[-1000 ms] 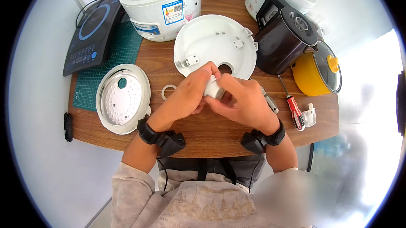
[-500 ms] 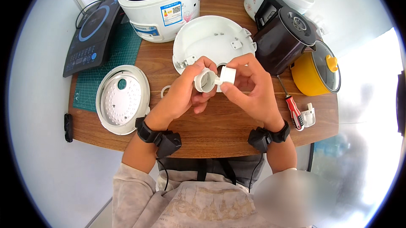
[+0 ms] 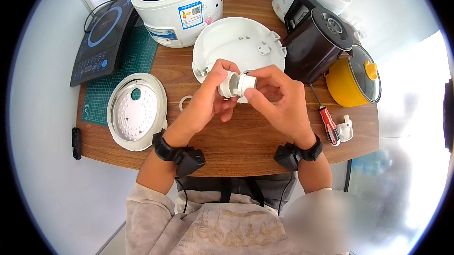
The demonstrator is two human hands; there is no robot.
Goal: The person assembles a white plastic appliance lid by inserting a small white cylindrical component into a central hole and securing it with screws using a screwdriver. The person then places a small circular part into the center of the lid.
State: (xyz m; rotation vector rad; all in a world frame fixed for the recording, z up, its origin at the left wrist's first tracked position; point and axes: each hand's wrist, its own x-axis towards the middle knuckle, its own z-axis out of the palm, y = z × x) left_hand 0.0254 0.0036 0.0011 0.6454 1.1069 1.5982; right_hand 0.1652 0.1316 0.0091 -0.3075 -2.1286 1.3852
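Observation:
My left hand [image 3: 202, 101] pinches a round white plastic cup [image 3: 226, 87] between thumb and fingers. Facing it, my right hand [image 3: 283, 96] grips a smaller white plastic cap [image 3: 248, 84] by its edge. The cap's open side is turned to the cup's mouth, and the two pieces almost meet; whether they touch I cannot tell. Both hands are over the near edge of a white rice cooker lid shell [image 3: 222, 40], which lies with its hollow side up and has a few small screws in it. A thin white ring [image 3: 182, 103] lies partly behind my left wrist.
Left are a perforated round inner lid [image 3: 151, 113], a green cutting mat [image 3: 97, 106] and an induction cooker [image 3: 85, 63]. A rice cooker body [image 3: 163, 21] stands behind. To the right are a dark kettle [image 3: 309, 49], a yellow pot [image 3: 347, 87], a screwdriver [image 3: 329, 125] and a white bracket [image 3: 345, 129].
The cap in my right hand has shifted left and tilted round toward the cup. The cup has turned too, so its mouth now faces the cap.

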